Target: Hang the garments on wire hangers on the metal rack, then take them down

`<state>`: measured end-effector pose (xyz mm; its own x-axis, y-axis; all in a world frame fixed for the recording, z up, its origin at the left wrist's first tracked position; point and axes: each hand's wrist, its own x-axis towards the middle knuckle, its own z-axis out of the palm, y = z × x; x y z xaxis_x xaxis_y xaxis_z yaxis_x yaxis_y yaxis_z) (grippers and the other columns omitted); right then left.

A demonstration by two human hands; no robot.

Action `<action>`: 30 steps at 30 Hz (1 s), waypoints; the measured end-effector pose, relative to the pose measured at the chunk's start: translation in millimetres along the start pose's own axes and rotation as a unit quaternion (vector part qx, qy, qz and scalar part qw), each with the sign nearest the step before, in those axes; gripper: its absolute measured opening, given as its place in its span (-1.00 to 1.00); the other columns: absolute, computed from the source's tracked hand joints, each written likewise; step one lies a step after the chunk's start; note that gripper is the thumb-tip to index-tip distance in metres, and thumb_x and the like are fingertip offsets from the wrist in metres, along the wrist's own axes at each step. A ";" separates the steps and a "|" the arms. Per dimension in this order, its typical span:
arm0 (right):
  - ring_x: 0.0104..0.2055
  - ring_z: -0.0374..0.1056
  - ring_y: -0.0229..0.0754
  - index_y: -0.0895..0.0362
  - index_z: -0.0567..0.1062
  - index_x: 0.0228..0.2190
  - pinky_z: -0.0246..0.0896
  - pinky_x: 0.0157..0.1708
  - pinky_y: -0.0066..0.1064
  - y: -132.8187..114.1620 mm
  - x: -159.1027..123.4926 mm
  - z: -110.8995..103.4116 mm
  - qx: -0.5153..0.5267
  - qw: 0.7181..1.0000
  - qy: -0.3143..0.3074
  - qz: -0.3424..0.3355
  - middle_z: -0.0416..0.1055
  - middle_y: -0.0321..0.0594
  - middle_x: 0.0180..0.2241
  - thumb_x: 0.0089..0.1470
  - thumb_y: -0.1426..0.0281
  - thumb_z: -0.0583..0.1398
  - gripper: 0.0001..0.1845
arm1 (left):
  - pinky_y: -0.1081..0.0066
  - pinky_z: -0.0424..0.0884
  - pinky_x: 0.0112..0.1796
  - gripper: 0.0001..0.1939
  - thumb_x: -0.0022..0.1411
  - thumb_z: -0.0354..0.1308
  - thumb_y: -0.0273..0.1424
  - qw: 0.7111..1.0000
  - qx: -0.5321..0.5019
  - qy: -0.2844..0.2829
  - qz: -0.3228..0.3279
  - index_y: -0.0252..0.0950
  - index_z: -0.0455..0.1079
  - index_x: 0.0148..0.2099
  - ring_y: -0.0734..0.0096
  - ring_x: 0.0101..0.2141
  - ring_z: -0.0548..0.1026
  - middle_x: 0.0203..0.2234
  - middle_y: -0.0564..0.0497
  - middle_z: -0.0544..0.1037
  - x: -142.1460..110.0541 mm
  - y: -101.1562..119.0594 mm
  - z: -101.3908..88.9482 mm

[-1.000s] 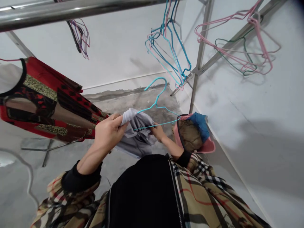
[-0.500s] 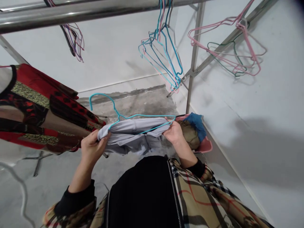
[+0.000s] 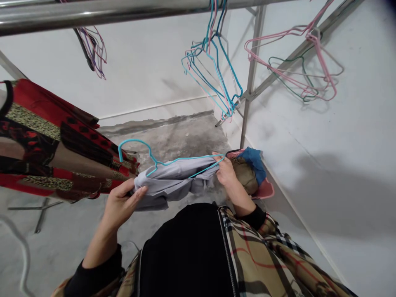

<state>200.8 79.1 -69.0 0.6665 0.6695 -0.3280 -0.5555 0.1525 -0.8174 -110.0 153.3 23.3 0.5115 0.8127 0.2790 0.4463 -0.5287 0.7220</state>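
Note:
A light grey garment is stretched between my two hands in front of my body. Inside its upper opening sits a turquoise wire hanger, its hook pointing up and to the left. My left hand pinches the garment's left edge between thumb and fingers, with the hanger's left arm hidden in the cloth. At the other end my right hand is closed round the garment's edge and the hanger's right corner, which sticks out past the cloth. The kind of garment is hard to make out.
Metal rails cross overhead, with blue and pink hangers hanging from them. More pink hangers hang at right. A red and black patterned garment hangs at left. Clothes fill a pink basket on the floor.
The garment and hanger have come slightly lower, and the hook sits lower in view. My left hand has shifted a little right and down; its fingers look straighter on the cloth.

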 end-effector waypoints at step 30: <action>-0.41 0.34 -0.27 0.14 0.55 -0.21 0.24 -0.37 -0.45 -16.9 4.8 -7.8 -0.257 0.949 -0.084 -0.162 0.49 -0.29 -0.42 -0.02 0.21 0.27 -0.66 | 0.53 0.07 -0.54 -0.75 0.30 0.05 -0.26 0.974 0.222 -0.035 0.016 -0.22 0.51 -0.30 0.56 -0.54 0.30 -0.53 0.08 0.36 -19.5 -28.4 43.9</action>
<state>217.3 74.1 -60.5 0.6479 0.7613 0.0245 0.0097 0.0239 -0.9997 -100.4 141.8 -30.4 0.5729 0.7831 0.2420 0.6941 -0.6206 0.3649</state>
